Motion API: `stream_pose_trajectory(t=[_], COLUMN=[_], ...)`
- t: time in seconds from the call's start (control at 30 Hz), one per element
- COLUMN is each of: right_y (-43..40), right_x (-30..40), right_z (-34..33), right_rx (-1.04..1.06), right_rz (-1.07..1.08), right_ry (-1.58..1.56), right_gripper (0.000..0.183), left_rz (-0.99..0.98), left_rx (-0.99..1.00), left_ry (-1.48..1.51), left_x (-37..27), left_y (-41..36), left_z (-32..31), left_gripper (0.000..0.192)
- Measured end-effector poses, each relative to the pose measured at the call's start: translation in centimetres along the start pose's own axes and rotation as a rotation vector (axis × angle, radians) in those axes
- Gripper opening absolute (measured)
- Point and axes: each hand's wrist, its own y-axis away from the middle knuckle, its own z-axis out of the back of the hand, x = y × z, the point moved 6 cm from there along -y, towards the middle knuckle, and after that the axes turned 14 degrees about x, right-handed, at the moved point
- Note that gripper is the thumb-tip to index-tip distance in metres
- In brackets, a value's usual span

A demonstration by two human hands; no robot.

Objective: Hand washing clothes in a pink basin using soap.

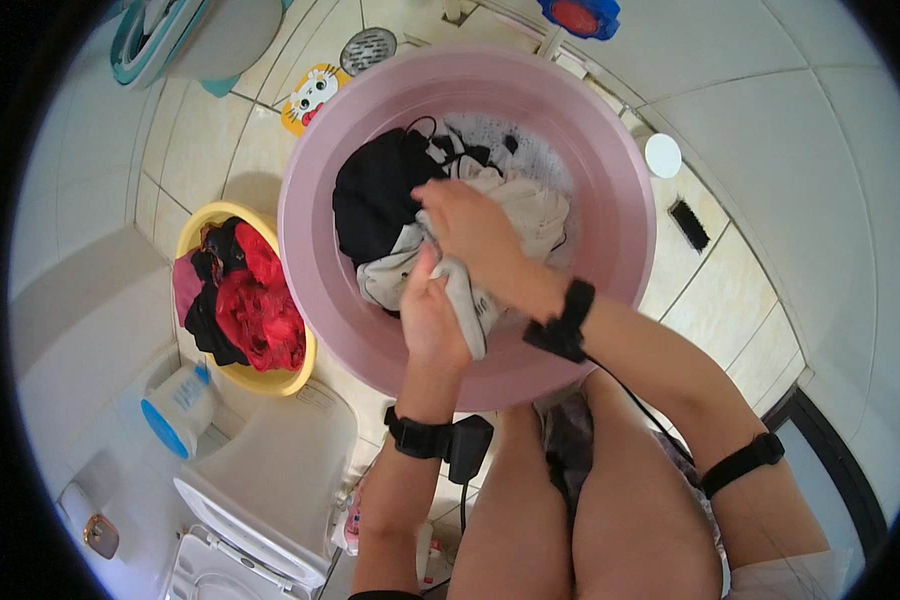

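A large pink plastic basin stands before me, holding wet clothes and some sudsy water. Between my two hands is a light grey-white cloth item with dark markings. My left hand grips it from below, thumb up. Slightly blurred, my right hand lies over its upper part, and its palm side is hidden. A black garment fills the basin's left side. On the right lies a cream garment, partly behind my right hand.
A yellow basin with red and black clothes touches the pink basin's left side. A white toilet stands lower left, near a white-and-blue container. A black-bristled brush and a white round lid are at right. A floor drain lies beyond.
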Motion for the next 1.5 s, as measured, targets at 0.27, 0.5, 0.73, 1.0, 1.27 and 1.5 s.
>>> stream_pose_trajectory(t=[0.27,0.5,0.73,1.0,1.27,1.5], right_y=[3.4,5.2,5.4,6.7,4.9,4.7], right_x=[3.5,3.8,-1.3,1.7,-0.9,-3.7], right_z=[-1.4,-1.1,0.9,1.2,0.0,0.7], right_rx=[-0.169,-0.262,-0.058,-0.167,-0.067,0.011], right_rz=[0.615,0.534,0.086,0.326,0.121,-0.041], right_ry=[0.17,0.122,-1.299,-0.361,-1.117,-1.581], right_gripper=[0.029,0.03,0.021,0.023,0.023,0.018], left_rz=[-0.096,0.104,-0.037,-0.051,-0.061,-0.147], left_rx=[0.271,0.512,0.216,0.251,0.253,0.137], left_ry=[0.032,0.439,0.22,0.13,0.176,0.15], left_x=[-2.0,-2.6,-2.3,-2.8,-2.8,-3.9], left_y=[-0.3,0.3,-0.5,-0.8,-0.9,-0.4], left_z=[0.9,-0.4,0.3,-0.2,-0.3,1.4], left_gripper=[0.037,0.038,0.042,0.04,0.041,0.047])
